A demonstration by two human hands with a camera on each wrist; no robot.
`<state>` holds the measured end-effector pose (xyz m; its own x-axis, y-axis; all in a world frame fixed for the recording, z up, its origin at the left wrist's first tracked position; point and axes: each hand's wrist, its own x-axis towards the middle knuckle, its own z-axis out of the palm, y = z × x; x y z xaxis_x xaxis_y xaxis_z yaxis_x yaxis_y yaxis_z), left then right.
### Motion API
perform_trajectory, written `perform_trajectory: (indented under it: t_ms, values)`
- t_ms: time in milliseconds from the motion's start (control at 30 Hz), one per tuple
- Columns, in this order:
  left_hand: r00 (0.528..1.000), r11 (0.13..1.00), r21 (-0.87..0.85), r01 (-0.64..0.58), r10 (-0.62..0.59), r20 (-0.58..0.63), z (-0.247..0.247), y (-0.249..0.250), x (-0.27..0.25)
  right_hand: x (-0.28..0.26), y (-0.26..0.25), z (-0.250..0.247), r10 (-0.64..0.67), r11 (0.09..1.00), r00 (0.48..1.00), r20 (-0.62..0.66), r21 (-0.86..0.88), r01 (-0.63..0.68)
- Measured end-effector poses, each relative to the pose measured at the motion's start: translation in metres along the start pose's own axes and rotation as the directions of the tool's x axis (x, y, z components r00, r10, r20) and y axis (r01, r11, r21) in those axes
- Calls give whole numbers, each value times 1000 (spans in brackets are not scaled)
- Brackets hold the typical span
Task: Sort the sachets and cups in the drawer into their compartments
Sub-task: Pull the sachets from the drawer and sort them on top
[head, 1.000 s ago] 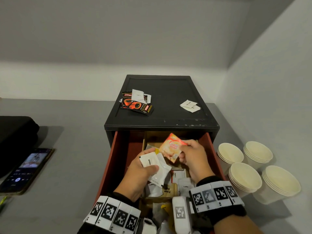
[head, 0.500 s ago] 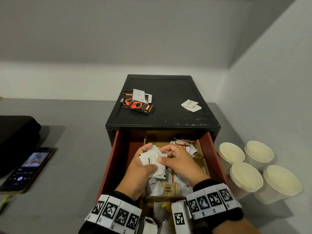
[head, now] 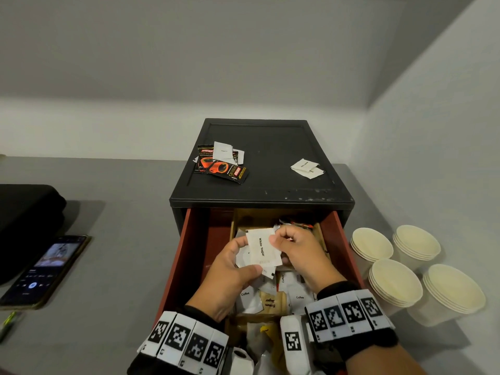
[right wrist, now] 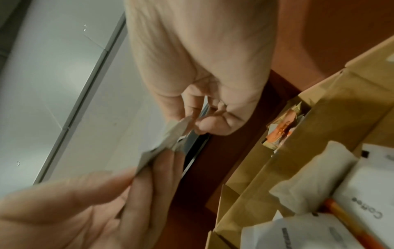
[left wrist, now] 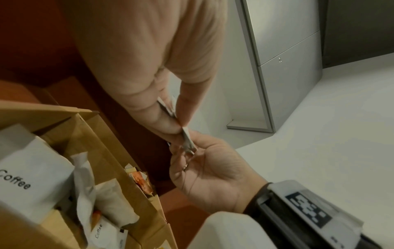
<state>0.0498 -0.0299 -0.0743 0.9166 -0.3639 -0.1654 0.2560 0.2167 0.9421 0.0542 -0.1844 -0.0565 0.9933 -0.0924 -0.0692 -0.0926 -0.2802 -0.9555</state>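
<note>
Above the open red drawer (head: pixel 189 253) my left hand (head: pixel 244 257) grips a small bunch of white sachets. The top one, marked White Sugar (head: pixel 261 247), is pinched at its right edge by my right hand (head: pixel 276 243). In the left wrist view my left hand (left wrist: pixel 170 109) and right hand (left wrist: pixel 189 151) both hold the sachets edge-on (left wrist: pixel 187 139). The right wrist view shows the same pinch (right wrist: pixel 170 138). Coffee sachets (head: pixel 247 300) and a Brown Sugar sachet (head: pixel 272 303) lie in the cardboard divider (head: pixel 270 215). Orange sachets (head: pixel 295 224) sit in its back right compartment. Stacks of paper cups (head: pixel 395 285) stand right of the drawer.
On the black cabinet top (head: pixel 270 190) lie dark coffee sachets (head: pixel 221 165) and white sachets (head: pixel 307 167). A phone (head: pixel 43 272) and a black bag (head: pixel 27 212) are on the grey table at the left. A wall runs close along the right.
My right hand let go of the orange sachet at the back right compartment, came over to my left hand and now pinches the top white sugar sachet there.
</note>
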Motion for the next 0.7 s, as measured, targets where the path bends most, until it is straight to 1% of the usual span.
perform_trajectory:
  t_ms: [100, 133, 200, 233, 300, 367, 400, 500, 567, 600, 633, 667, 700]
  values:
    - [1000, 1000, 7, -9, 9, -29, 0, 0, 1, -1, -2, 0, 14, 1000, 1000, 17, 1, -14]
    - [999, 1000, 10, -15, 15, -38, 0, 0, 1, -1, -3, 1, 3, 1000, 1000, -1, -15, -3]
    - [998, 999, 20, -29, 30, -62, -1, 0, 1, -1, -5, 0, -23, 999, 995, -99, -30, 20]
    - [996, 999, 21, -33, 35, -77, -1, 0, 1, 0, -8, -3, -13, 1000, 987, -163, 9, 14]
    - [993, 999, 6, -37, 38, -108, -4, -1, 3, 5, -17, -12, 84, 982, 961, -265, 184, -35]
    - [990, 999, -19, -43, 40, -133, -5, -2, 5, 12, -28, -23, 182, 934, 928, -324, 351, -61]
    - [989, 999, -23, -46, 42, -140, -6, -3, 6, 17, -33, -28, 212, 905, 915, -344, 422, -51]
    - [987, 999, -13, -53, 50, -152, -7, -4, 8, 32, -50, -39, 281, 804, 889, -362, 594, -13]
    - [986, 998, -17, -60, 57, -160, -8, -5, 8, 39, -56, -44, 330, 728, 888, -322, 686, -22]
    - [985, 998, -19, -67, 63, -163, -8, -5, 8, 40, -58, -44, 353, 713, 883, -310, 700, -39]
    - [983, 997, -20, -76, 71, -170, -8, -4, 8, 39, -59, -43, 361, 726, 881, -307, 685, -59]
    - [981, 996, -21, -85, 80, -178, -8, -3, 8, 36, -60, -40, 348, 767, 882, -319, 638, -72]
    - [979, 995, -21, -94, 88, -185, -8, -3, 8, 30, -59, -37, 311, 833, 887, -341, 547, -82]
